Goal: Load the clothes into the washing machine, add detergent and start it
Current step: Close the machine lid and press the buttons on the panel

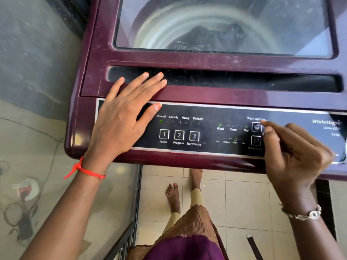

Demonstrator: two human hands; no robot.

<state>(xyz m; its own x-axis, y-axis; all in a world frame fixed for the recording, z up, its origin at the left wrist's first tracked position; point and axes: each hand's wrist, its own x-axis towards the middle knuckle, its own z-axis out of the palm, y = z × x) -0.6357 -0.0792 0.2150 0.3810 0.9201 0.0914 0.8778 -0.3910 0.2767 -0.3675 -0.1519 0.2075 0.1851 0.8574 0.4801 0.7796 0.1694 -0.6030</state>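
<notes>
A maroon top-loading washing machine (187, 96) fills the upper view, its glass lid (221, 25) closed, with dark clothes (212, 37) dimly visible in the drum. The black control panel (206, 132) shows green lights at Normal, Wash and High. My left hand (127, 113) lies flat and open on the panel's left end and the lid's front edge. My right hand (293, 151) is curled, with its index fingertip at the Wash Options button (256, 127). The Power, Program and Start/Pause buttons (194, 136) lie between the hands.
A glass-topped surface (37, 166) with a cable and a red-and-white object beneath sits to the left. Below the machine are beige floor tiles (244, 199) and my bare feet.
</notes>
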